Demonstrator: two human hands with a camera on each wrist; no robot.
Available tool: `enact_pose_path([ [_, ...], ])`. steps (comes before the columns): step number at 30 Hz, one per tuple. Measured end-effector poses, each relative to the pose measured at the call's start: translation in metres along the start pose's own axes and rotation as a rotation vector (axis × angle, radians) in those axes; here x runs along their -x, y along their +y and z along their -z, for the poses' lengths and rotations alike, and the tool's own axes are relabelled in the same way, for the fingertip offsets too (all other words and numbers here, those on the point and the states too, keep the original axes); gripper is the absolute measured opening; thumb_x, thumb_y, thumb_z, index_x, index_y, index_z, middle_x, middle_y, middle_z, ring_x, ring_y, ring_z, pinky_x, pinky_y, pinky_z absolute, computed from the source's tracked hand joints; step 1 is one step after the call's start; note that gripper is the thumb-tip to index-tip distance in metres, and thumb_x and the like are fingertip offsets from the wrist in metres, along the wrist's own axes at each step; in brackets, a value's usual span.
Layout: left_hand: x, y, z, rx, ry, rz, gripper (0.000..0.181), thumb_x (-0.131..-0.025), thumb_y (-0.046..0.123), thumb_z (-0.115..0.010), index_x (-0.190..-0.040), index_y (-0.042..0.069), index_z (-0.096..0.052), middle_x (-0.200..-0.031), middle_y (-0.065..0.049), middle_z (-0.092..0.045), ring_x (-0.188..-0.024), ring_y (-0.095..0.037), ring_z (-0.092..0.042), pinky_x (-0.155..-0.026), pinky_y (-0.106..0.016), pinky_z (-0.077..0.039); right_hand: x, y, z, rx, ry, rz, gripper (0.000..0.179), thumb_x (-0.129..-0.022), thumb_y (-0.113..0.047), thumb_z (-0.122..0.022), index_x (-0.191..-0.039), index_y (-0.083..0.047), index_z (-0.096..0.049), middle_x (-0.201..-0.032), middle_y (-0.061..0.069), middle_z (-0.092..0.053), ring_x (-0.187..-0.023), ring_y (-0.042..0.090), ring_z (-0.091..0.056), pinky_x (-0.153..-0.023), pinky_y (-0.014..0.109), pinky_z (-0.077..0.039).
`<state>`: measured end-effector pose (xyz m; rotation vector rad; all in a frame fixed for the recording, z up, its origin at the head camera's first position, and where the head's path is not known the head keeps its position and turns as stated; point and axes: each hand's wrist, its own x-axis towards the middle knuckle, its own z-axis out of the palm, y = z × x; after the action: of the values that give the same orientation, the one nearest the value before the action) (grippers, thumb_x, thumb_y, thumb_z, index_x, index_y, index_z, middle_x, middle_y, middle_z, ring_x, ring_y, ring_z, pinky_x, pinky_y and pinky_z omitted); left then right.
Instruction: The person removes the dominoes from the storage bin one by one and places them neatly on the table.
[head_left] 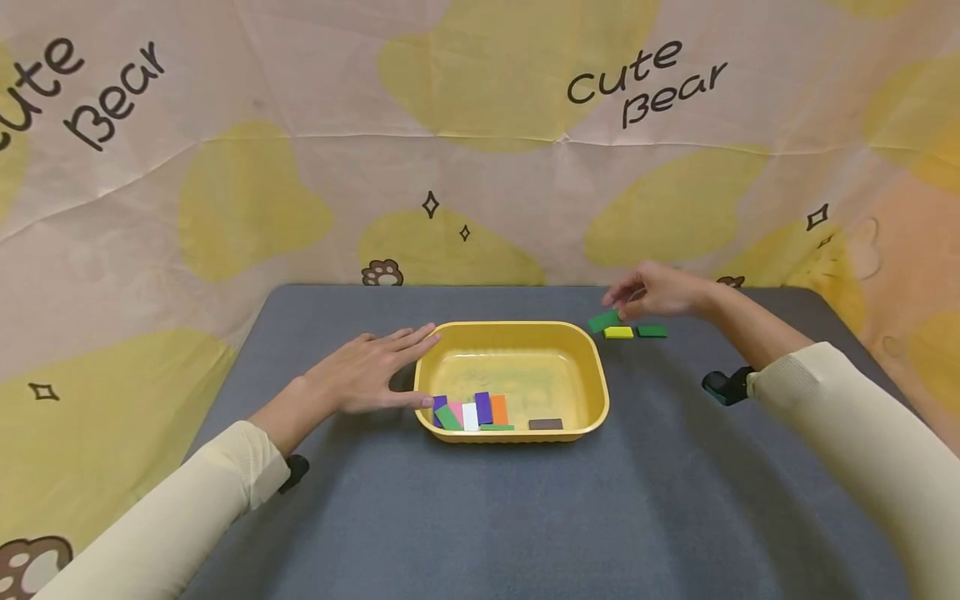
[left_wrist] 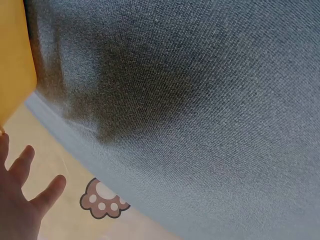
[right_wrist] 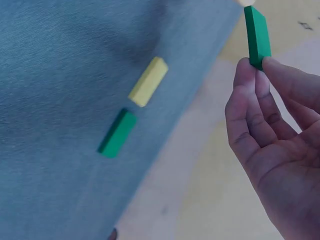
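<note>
Between thumb and fingertips my right hand (head_left: 663, 292) pinches a green block (right_wrist: 258, 37), held up beside the back right corner of a yellow basin (head_left: 517, 435). Below that hand, a yellow block (head_left: 618, 332) and a second green block (head_left: 652, 332) lie on the table in a row. My left hand (head_left: 375, 367) rests with spread, straight fingers at the basin's left rim. Inside the basin, several flat blocks in purple, pink, white, green and orange (head_left: 499, 409) lean along the front left wall. A dark grey block (head_left: 546, 424) lies apart at the front right.
The table has a grey-blue cloth (head_left: 487, 517). Behind it hangs a printed curtain (head_left: 480, 167) with bear lettering, close to the table's back edge. Dark wrist devices (head_left: 726, 387) sit under both sleeves.
</note>
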<state>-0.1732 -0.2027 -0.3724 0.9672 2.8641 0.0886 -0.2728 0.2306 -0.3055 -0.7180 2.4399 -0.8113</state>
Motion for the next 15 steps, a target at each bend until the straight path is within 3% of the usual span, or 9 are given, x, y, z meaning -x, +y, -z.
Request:
enact_pose_path([
  [5,0.000,0.000,-0.001,0.000,-0.002,0.002,0.098,-0.087,0.082,-0.041,-0.161,0.023,-0.018,-0.166,0.001,-0.018,-0.147,-0.027,-0.030,-0.106,-0.060,-0.035,0.007,0.015,-0.003,0.003,0.053,-0.031,0.022,-0.093,-0.001,-0.065,-0.113,0.005,-0.072,-0.107,0.013,-0.070,-0.097,0.026,-0.064,-0.082,0.033,-0.056],
  [15,0.000,0.000,0.000,0.007,-0.009,0.007,0.097,-0.086,0.081,-0.043,-0.161,0.023,-0.017,-0.166,0.004,-0.014,-0.147,-0.026,-0.029,-0.106,-0.061,-0.035,0.010,0.046,-0.015,-0.085,0.060,-0.075,0.024,-0.092,0.000,-0.066,-0.114,0.008,-0.070,-0.102,0.016,-0.072,-0.089,0.022,-0.064,-0.074,0.031,-0.053],
])
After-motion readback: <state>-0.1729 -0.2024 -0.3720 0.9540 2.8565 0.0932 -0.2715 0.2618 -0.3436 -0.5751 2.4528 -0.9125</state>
